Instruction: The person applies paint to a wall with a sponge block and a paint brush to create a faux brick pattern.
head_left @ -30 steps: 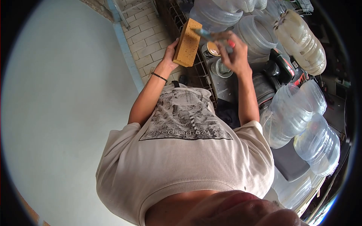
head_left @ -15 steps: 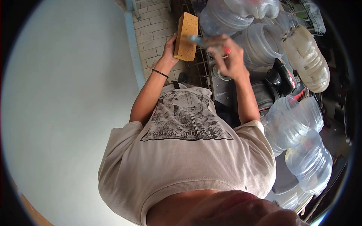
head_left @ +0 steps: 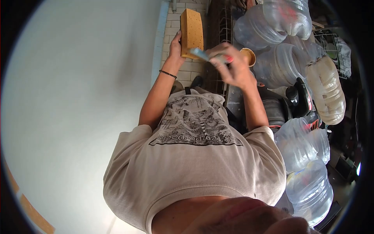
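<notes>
My left hand (head_left: 176, 48) grips a yellow-brown block (head_left: 192, 33) from its left side and lower end. Small dark holes or specks dot the block, which looks like wood. My right hand (head_left: 231, 66) is closed around a slim tool that looks like a paintbrush (head_left: 199, 54). Its pale blue end lies over the block's lower right part; motion blur hides whether they touch. Something red shows between the right fingers. Just behind that hand, the amber-coloured mouth of a round container (head_left: 249, 57) is partly visible.
Cut clear plastic bottles (head_left: 278, 62) crowd the bench on the right. Among them are a cloudy bottle (head_left: 326, 89) and a black-and-red machine (head_left: 300, 97). A wire rack (head_left: 225, 29) stands beyond my hands. A pale wall (head_left: 85, 97) fills the left.
The brush end has moved from the block's middle to its lower part. The view has shifted, and the amber container mouth now shows beside my right hand. Both grips are kept.
</notes>
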`<state>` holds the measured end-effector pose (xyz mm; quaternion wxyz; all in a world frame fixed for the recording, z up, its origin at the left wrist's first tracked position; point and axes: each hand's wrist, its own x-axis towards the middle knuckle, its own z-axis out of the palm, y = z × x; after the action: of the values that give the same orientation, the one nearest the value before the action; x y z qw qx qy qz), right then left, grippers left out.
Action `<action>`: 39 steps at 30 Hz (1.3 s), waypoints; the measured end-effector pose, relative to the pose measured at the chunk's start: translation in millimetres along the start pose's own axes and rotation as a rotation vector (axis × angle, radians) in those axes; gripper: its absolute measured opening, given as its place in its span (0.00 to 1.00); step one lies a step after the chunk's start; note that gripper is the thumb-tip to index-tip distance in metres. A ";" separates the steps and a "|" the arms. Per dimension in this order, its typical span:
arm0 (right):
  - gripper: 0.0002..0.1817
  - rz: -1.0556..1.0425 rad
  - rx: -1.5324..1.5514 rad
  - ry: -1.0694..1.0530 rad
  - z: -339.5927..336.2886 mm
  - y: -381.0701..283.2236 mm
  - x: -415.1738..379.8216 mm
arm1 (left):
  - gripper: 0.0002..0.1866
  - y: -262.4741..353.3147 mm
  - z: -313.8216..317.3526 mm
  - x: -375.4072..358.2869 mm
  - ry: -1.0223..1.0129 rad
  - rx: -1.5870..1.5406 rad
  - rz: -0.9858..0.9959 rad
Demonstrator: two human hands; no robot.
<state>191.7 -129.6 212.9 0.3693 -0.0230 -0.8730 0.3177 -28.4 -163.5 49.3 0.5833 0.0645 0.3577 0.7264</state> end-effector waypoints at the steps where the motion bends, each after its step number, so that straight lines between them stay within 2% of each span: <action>1: 0.06 0.015 0.000 0.120 -0.9 0.5 6.1 | 0.26 6.3 4.1 -9.5 -0.003 -0.002 0.021; 4: 0.05 -0.044 -0.176 0.300 9.8 3.6 18.1 | 0.25 2.3 3.0 -49.4 -0.006 -0.016 0.109; 7: 0.06 0.172 -0.112 0.302 52.7 -27.9 12.0 | 0.24 -6.5 -10.6 -87.9 0.020 -0.001 0.240; 10: 0.06 0.032 -0.086 0.252 96.5 -67.0 -8.4 | 0.23 -0.3 -32.0 -118.8 0.114 -0.043 0.359; 11: 0.06 0.111 -0.042 0.216 108.2 -81.8 -18.4 | 0.25 2.0 -41.4 -128.4 0.139 0.033 0.381; 14: 0.07 0.130 -0.047 0.151 127.3 -116.3 -40.8 | 0.25 5.0 -69.3 -158.6 0.170 0.047 0.379; 17: 0.07 0.131 -0.038 0.230 128.5 -131.0 -46.0 | 0.25 8.5 -73.4 -186.3 0.256 -0.006 0.367; 19: 0.06 0.209 0.020 0.360 128.9 -133.2 -44.6 | 0.27 5.6 -80.3 -198.5 0.198 0.001 0.376; 20: 0.06 0.189 -0.053 0.397 128.0 -128.1 -44.0 | 0.28 1.6 -83.3 -205.0 0.168 0.004 0.378; 22: 0.05 0.170 -0.122 0.390 131.2 -122.7 -37.4 | 0.27 -2.9 -78.0 -217.9 0.130 -0.004 0.353; 23: 0.06 0.090 -0.116 0.331 133.7 -121.7 -34.5 | 0.27 -4.5 -76.3 -221.4 0.112 -0.009 0.339; 26: 0.06 0.049 -0.073 0.154 144.9 -141.3 -52.4 | 0.27 -6.2 -85.3 -217.5 0.075 -0.103 0.354; 29: 0.06 0.089 -0.037 0.127 146.9 -162.9 -64.8 | 0.27 4.8 -85.8 -224.1 0.122 -0.031 0.349; 31: 0.06 0.132 -0.042 0.122 138.1 -159.2 -71.8 | 0.27 5.6 -85.5 -222.4 0.126 -0.026 0.344; 32: 0.06 0.057 -0.089 0.171 131.5 -153.6 -70.1 | 0.27 0.8 -88.4 -219.8 0.113 -0.047 0.338; 34: 0.05 0.137 -0.120 0.298 120.7 -153.1 -62.1 | 0.27 -3.9 -83.9 -219.9 0.073 -0.054 0.318; 35: 0.04 0.023 -0.257 0.313 116.0 -143.9 -57.3 | 0.27 -7.1 -77.9 -223.3 0.045 -0.042 0.306; 39: 0.04 0.122 -0.175 0.310 125.2 -128.5 -55.3 | 0.27 -21.1 -58.2 -217.8 -0.025 0.057 0.385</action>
<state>174.2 -314.5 185.7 0.4761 -0.1565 -0.8270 0.2548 26.5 -382.6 64.4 0.4360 0.1571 0.3521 0.8131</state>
